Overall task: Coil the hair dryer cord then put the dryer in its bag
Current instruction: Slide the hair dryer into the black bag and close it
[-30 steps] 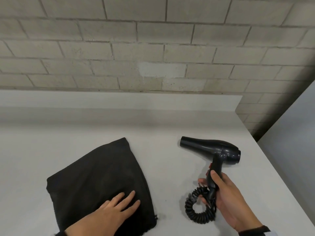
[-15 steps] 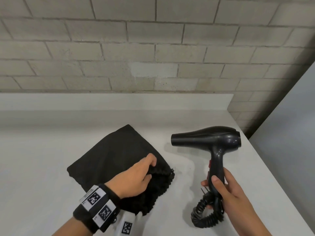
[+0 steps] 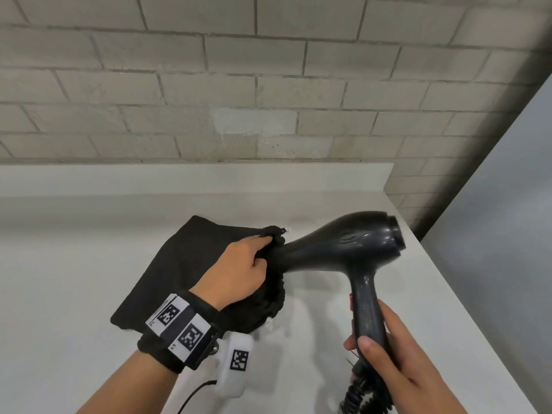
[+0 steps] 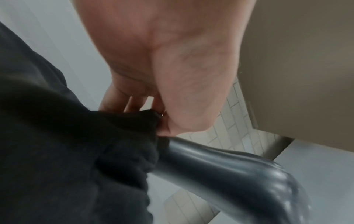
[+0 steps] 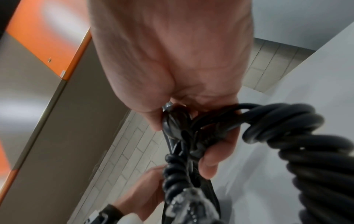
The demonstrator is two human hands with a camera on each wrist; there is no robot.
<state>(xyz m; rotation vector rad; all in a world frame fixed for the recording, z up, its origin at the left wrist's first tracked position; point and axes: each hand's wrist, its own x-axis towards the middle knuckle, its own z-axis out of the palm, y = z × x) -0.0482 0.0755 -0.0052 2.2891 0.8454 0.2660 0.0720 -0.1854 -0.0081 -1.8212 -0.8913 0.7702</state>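
Observation:
A black hair dryer (image 3: pixel 343 249) is held above the white counter, its nozzle pointing left into the mouth of a black cloth bag (image 3: pixel 185 267). My right hand (image 3: pixel 385 363) grips the dryer's handle together with the coiled black cord (image 3: pixel 361 395), whose loops (image 5: pixel 306 144) bunch under the fingers. My left hand (image 3: pixel 242 270) pinches the gathered rim of the bag and holds it up beside the nozzle. In the left wrist view the nozzle (image 4: pixel 201 165) enters the bag (image 4: pixel 67 151) just below the pinching fingers (image 4: pixel 122 100). How far the nozzle reaches inside is hidden.
The white counter (image 3: pixel 59 294) ends at a raised back ledge under a pale brick wall (image 3: pixel 239 85). Its right edge runs diagonally beside a grey panel (image 3: pixel 507 234). A thin black wire (image 3: pixel 194 395) hangs from my left wrist band.
The left hand went from lying flat on the bag to pinching and lifting its rim. The right hand raised the dryer and swung its nozzle left into the bag's mouth.

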